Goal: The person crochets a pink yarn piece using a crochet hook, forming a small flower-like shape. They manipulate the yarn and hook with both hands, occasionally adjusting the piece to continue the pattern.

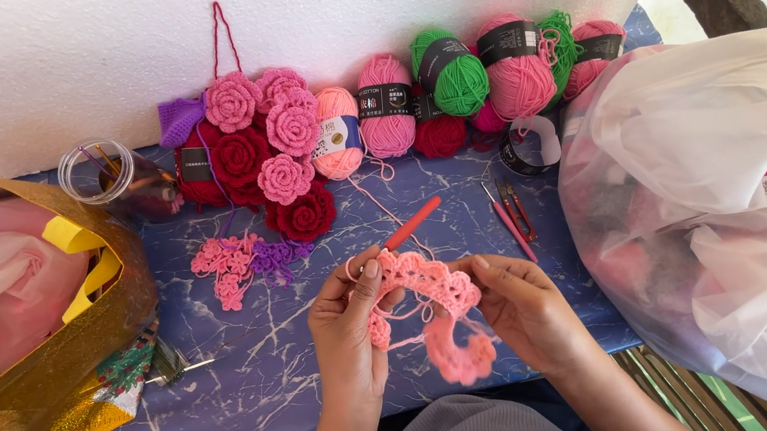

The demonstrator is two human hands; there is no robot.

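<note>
My left hand (345, 336) and my right hand (522, 311) both hold a ruffled pink crochet strip (437, 313) above the blue marbled table (256, 373). A red-handled crochet hook (410, 225) sticks up and to the right from the strip near my left thumb; which hand grips it I cannot tell. A thin pink yarn strand (380, 204) runs from the work up toward the salmon-pink yarn ball (337, 134) by the wall.
Crocheted roses in pink and red (269, 147) and several yarn balls (455, 80) line the wall. Small pink and purple crochet pieces (240, 261), snips (514, 207), a clear jar (103, 175), a gold bag (48, 393) on the left and a large clear plastic bag (723, 208) on the right.
</note>
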